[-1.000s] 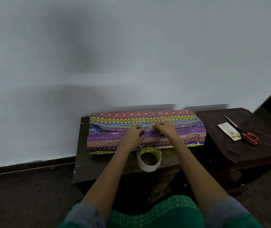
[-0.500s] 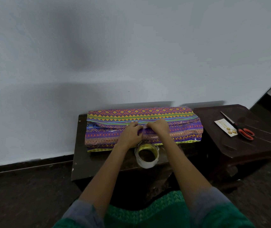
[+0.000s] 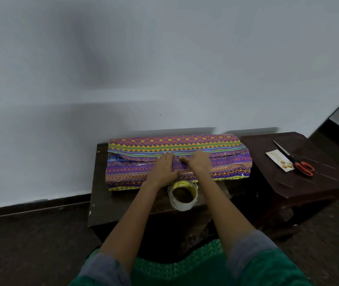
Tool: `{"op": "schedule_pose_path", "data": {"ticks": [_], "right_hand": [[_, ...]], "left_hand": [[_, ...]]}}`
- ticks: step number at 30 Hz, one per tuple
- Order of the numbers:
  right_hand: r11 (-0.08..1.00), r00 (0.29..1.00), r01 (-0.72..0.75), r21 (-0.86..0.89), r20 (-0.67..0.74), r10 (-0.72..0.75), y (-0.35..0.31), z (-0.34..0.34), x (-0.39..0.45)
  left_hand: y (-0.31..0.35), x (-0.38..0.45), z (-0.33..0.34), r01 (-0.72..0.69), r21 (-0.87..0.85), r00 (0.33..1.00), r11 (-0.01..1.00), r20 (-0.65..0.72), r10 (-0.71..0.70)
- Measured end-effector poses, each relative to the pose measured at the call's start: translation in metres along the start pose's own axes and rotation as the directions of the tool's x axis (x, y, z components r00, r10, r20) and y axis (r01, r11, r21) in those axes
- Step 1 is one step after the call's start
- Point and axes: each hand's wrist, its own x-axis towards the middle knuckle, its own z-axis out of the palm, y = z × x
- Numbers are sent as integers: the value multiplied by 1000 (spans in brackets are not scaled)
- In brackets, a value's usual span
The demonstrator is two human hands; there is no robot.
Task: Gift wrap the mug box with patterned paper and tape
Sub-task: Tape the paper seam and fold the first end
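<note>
Patterned paper (image 3: 135, 172) in purple, orange and yellow bands is folded over the mug box on a dark wooden stool (image 3: 106, 201); a bit of blue box shows at the paper's left end (image 3: 114, 158). My left hand (image 3: 162, 170) lies flat on the paper's overlapping seam, fingers straight. Beside it, my right hand (image 3: 198, 163) presses on the same seam with its fingers stretched forward. A roll of clear tape (image 3: 183, 195) with a yellow core stands on the stool just in front of the parcel, between my forearms.
A second dark stool (image 3: 300, 182) stands to the right with red-handled scissors (image 3: 296, 162) and a small printed card (image 3: 279, 161) on it. A white wall rises right behind both stools. The floor is dark.
Both hands have stayed together on the seam at the parcel's middle, with the fingers now lying flatter on the paper. The tape roll has not moved.
</note>
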Motion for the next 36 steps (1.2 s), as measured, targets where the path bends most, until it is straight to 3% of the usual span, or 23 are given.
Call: {"op": "schedule_pose_path", "data": {"ticks": [11,16,22,31,36], "right_hand": [[992,999,-12,125,-31,16,15,4,12],[994,999,40,97,14,-42,16,-3,8],[1000,999,29,11,-35,-29,12,-1,12],[1000,998,13,-6,-65,-13,13,0,9],[1000,999,26,8,-43,-26,13,-5,7]], "left_hand": [[4,-2,1,-77,221,995,972,82,60],[3,-4,0,-85,211,992,974,113,62],[3,-3,-1,-56,136,991,989,128,38],[12,8,-4,-33,325,987,945,162,-21],[16,7,5,17,298,987,954,145,-63]]}}
